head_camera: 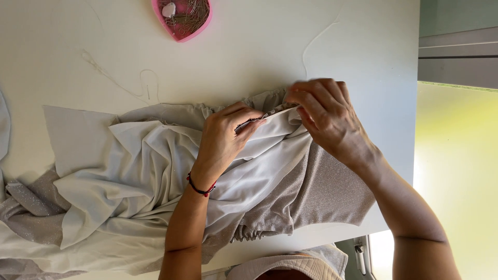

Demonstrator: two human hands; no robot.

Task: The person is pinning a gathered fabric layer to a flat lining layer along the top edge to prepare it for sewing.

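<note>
A pale grey garment (129, 176) with a white lining and a glittery outer layer (327, 192) lies bunched across the white table (249, 46). My left hand (223, 140) presses and pinches the gathered edge of the fabric near the middle. My right hand (324, 116) pinches the same gathered edge just to the right, fingers curled over the fold. A red and black cord bracelet (199, 187) sits on my left wrist.
A pink heart-shaped dish (182, 18) full of pins stands at the table's far edge. Loose white threads (124, 85) lie on the tabletop above the garment. The table's right edge borders a sunlit floor (456, 171).
</note>
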